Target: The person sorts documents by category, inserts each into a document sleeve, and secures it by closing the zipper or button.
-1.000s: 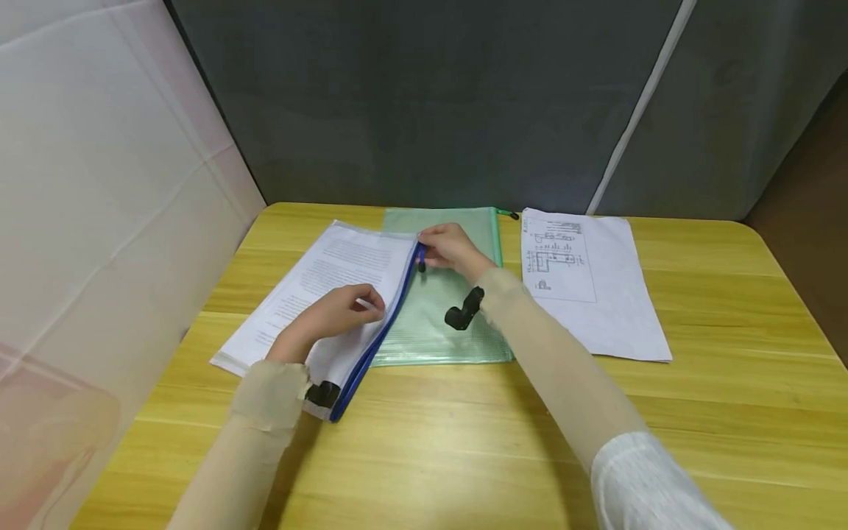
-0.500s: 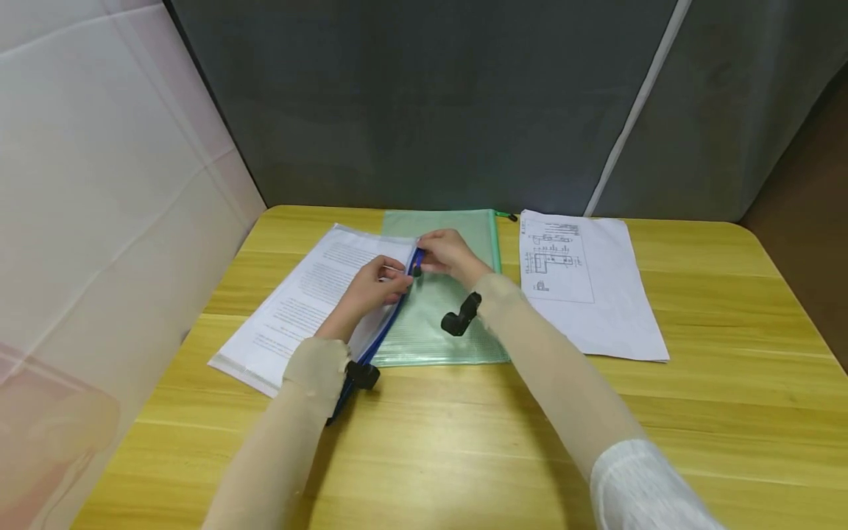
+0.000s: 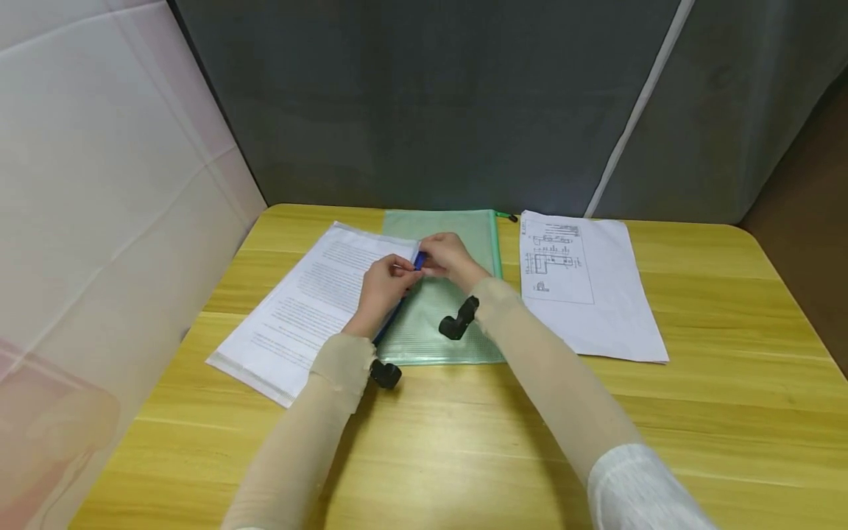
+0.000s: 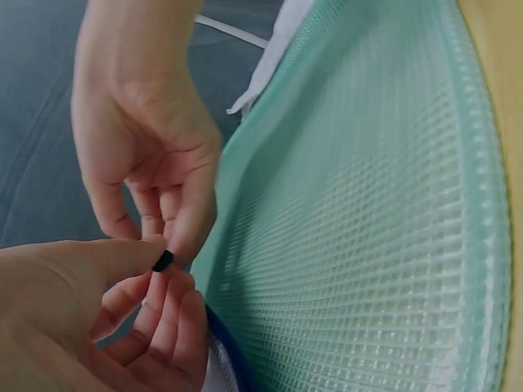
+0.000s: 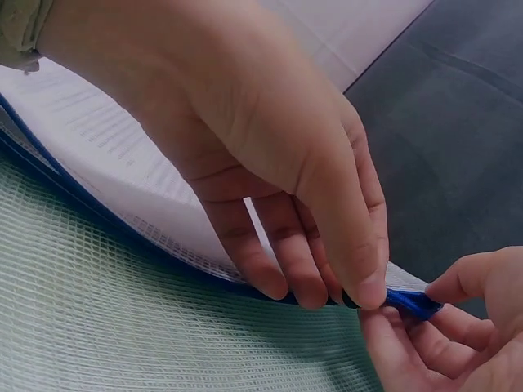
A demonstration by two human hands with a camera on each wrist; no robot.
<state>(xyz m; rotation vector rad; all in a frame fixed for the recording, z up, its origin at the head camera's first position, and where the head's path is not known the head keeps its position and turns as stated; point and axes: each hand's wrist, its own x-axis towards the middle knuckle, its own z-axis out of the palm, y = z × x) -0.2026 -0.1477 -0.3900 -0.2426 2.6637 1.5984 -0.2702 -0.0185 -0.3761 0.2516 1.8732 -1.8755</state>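
A clear mesh zip pouch [image 3: 298, 294] with blue edging [image 5: 163, 241] lies slanted at the left of the table, printed sheets inside. At its far right corner my two hands meet. My left hand [image 3: 383, 285] pinches the small black zipper pull [image 4: 163, 260] between thumb and fingers. My right hand [image 3: 449, 256] pinches the blue zipper end [image 5: 417, 305] at that corner. Partly under the clear pouch, a green mesh zip pouch [image 3: 450, 324] lies flat. Fingers cover most of the zipper slider.
Printed white sheets [image 3: 616, 302] with a line drawing lie right of the green pouch, partly behind my right forearm. The wooden table [image 3: 503, 456] ends at a dark grey panel [image 3: 411, 103] behind and a pale cloth wall [image 3: 112, 184] on the left.
My left hand has moved forward and right along the blue edge to the corner and now pinches the zipper pull. My right hand has stayed at the corner, shifting only slightly.
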